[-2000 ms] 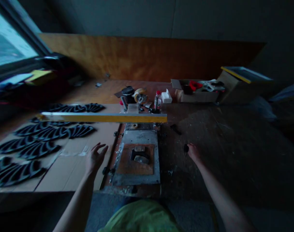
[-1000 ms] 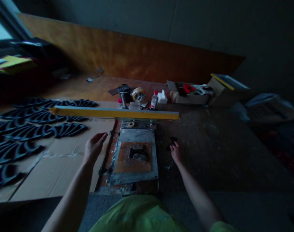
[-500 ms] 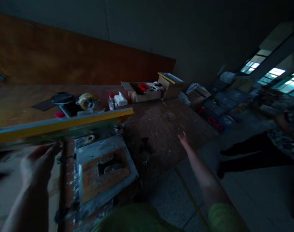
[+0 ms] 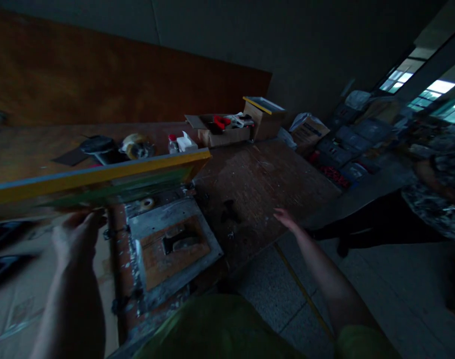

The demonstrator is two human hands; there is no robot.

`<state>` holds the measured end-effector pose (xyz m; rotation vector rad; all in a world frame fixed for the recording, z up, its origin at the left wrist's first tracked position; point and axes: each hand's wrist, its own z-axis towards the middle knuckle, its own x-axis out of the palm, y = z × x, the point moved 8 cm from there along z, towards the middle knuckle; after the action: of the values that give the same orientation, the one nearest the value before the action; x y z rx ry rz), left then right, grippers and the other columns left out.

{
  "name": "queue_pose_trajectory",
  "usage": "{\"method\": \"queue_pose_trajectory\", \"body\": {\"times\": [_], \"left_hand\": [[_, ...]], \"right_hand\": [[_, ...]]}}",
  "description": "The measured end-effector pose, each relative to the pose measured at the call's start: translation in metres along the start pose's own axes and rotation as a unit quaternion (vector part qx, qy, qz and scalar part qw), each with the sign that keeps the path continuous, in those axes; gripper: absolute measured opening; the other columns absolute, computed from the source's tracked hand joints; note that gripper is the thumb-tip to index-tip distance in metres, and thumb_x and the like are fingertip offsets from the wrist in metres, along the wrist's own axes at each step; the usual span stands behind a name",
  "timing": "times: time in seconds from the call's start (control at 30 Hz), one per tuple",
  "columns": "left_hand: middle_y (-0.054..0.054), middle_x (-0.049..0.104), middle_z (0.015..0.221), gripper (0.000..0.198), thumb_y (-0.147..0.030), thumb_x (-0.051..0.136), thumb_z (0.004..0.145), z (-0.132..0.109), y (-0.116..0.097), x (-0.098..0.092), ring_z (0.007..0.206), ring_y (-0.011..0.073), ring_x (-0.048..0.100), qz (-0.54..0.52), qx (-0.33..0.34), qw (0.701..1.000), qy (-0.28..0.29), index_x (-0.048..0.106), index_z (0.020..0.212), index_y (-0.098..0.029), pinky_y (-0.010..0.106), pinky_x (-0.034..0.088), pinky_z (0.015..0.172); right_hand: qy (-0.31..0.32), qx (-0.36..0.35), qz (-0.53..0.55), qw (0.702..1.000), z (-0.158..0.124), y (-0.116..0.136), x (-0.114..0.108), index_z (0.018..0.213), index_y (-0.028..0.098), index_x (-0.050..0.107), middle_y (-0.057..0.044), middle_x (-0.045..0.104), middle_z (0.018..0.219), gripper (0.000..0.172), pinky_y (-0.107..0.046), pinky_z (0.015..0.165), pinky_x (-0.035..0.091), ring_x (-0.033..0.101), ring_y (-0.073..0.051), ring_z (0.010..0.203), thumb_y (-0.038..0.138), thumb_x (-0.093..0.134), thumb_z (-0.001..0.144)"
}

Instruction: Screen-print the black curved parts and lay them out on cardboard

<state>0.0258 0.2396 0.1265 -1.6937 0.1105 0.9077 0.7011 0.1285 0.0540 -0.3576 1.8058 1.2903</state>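
My left hand (image 4: 78,227) reaches over a cardboard sheet (image 4: 20,311) at the lower left, fingers bent together near the sheet's right edge. Blur hides what may be between them. Above this hand, a raised screen-like frame (image 4: 137,172) with a yellow edge slants across the bench. Dark flat pieces (image 4: 6,269) lie on the cardboard to the hand's left. Right of it is a grey plate (image 4: 207,237) bearing a brown board (image 4: 152,271) and a small dark T-shaped piece (image 4: 180,240). My right hand (image 4: 285,218) hovers by the bench's right edge, fingers extended, holding nothing visible.
Behind the frame stand a tape roll (image 4: 135,145), a red-capped bottle (image 4: 172,143) and a tissue pack (image 4: 187,142). An open carton (image 4: 225,137) sits at the back. Grey crates (image 4: 338,149) and a person in patterned clothing (image 4: 429,199) are at the right.
The view has shifted, so the bench appears higher and the plate farther right. My right hand's fingers look less spread. More of the dark pieces shows beside my left hand.
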Motion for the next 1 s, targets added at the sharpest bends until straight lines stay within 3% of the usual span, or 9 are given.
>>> {"method": "queue_pose_trajectory", "body": {"times": [0.13, 0.23, 0.33, 0.43, 0.53, 0.63, 0.73, 0.83, 1.0], "left_hand": [[0.009, 0.073, 0.089, 0.052, -0.051, 0.065, 0.067, -0.005, 0.002, -0.003, 0.071, 0.0186, 0.063, -0.078, -0.026, 0.996, 0.020, 0.069, 0.106, -0.016, 0.019, 0.040, 0.050], [0.004, 0.070, 0.078, 0.048, -0.048, 0.067, 0.069, -0.005, 0.009, -0.004, 0.071, 0.0154, 0.062, -0.105, 0.010, 0.993, 0.048, 0.068, 0.102, -0.013, 0.021, 0.044, 0.059], [0.005, 0.068, 0.075, 0.043, -0.047, 0.065, 0.073, -0.008, 0.011, -0.008, 0.070, 0.0148, 0.061, -0.090, 0.027, 0.994, 0.062, 0.070, 0.094, -0.010, 0.024, 0.046, 0.065], [0.005, 0.068, 0.075, 0.040, -0.046, 0.065, 0.074, -0.013, 0.001, -0.015, 0.070, 0.0148, 0.060, -0.109, 0.042, 0.991, 0.064, 0.069, 0.090, -0.010, 0.025, 0.047, 0.067], [0.003, 0.066, 0.072, 0.040, -0.049, 0.064, 0.074, -0.015, -0.004, -0.026, 0.067, 0.0146, 0.061, -0.131, 0.058, 0.989, 0.032, 0.067, 0.088, -0.011, 0.025, 0.048, 0.066], [0.003, 0.066, 0.068, 0.044, -0.054, 0.057, 0.078, -0.015, 0.016, -0.026, 0.064, 0.0165, 0.062, -0.056, 0.057, 0.997, 0.018, 0.067, 0.096, -0.015, 0.026, 0.047, 0.063], [0.009, 0.071, 0.083, 0.051, -0.052, 0.049, 0.082, -0.020, 0.068, -0.018, 0.074, 0.0231, 0.065, 0.118, 0.002, 0.993, 0.005, 0.063, 0.118, -0.018, 0.032, 0.047, 0.069], [0.021, 0.064, 0.118, 0.055, -0.047, 0.043, 0.085, -0.034, 0.127, -0.012, 0.101, 0.0322, 0.061, 0.263, -0.032, 0.964, -0.011, 0.057, 0.127, -0.015, 0.041, 0.045, 0.083], [0.022, 0.063, 0.118, 0.044, -0.047, 0.049, 0.081, -0.037, 0.179, 0.004, 0.103, 0.0367, 0.060, 0.273, -0.047, 0.959, 0.058, 0.068, 0.108, -0.017, 0.046, 0.045, 0.086]], "right_hand": [[0.125, -0.088, 0.030, 0.988, -0.003, 0.087, 0.107, 0.105, 0.019, 0.071, -0.005, 0.074, 0.089, 0.026, -0.031, 0.077, 0.055, 0.069, -0.015, 0.080, 0.020, 0.064, 0.080], [0.178, -0.211, 0.042, 0.960, -0.030, 0.169, 0.160, 0.118, 0.022, 0.066, -0.007, 0.071, 0.113, 0.033, -0.035, 0.094, 0.050, 0.066, -0.017, 0.101, 0.022, 0.062, 0.085], [0.210, -0.385, 0.025, 0.898, -0.081, 0.248, 0.199, 0.131, 0.022, 0.057, -0.009, 0.061, 0.131, 0.041, -0.036, 0.105, 0.042, 0.057, -0.019, 0.120, 0.029, 0.059, 0.090], [0.234, -0.503, -0.023, 0.832, -0.131, 0.292, 0.235, 0.141, 0.020, 0.047, -0.011, 0.047, 0.146, 0.056, -0.039, 0.113, 0.033, 0.041, -0.022, 0.136, 0.038, 0.060, 0.090], [0.256, -0.550, -0.071, 0.792, -0.160, 0.303, 0.265, 0.146, 0.020, 0.038, -0.011, 0.035, 0.154, 0.065, -0.048, 0.117, 0.022, 0.027, -0.026, 0.144, 0.044, 0.059, 0.090], [0.279, -0.568, -0.102, 0.767, -0.173, 0.297, 0.279, 0.148, 0.021, 0.034, -0.010, 0.034, 0.154, 0.068, -0.053, 0.118, 0.015, 0.024, -0.027, 0.145, 0.047, 0.058, 0.089], [0.267, -0.572, -0.107, 0.768, -0.172, 0.291, 0.276, 0.147, 0.022, 0.034, -0.010, 0.032, 0.154, 0.069, -0.055, 0.118, 0.015, 0.022, -0.028, 0.145, 0.048, 0.058, 0.089], [0.247, -0.582, -0.103, 0.768, -0.174, 0.288, 0.270, 0.148, 0.022, 0.033, -0.010, 0.030, 0.155, 0.068, -0.053, 0.118, 0.014, 0.021, -0.027, 0.146, 0.048, 0.057, 0.089], [0.244, -0.584, -0.119, 0.765, -0.179, 0.290, 0.271, 0.147, 0.024, 0.035, -0.008, 0.033, 0.154, 0.066, -0.052, 0.118, 0.015, 0.023, -0.026, 0.145, 0.051, 0.054, 0.090]]}}
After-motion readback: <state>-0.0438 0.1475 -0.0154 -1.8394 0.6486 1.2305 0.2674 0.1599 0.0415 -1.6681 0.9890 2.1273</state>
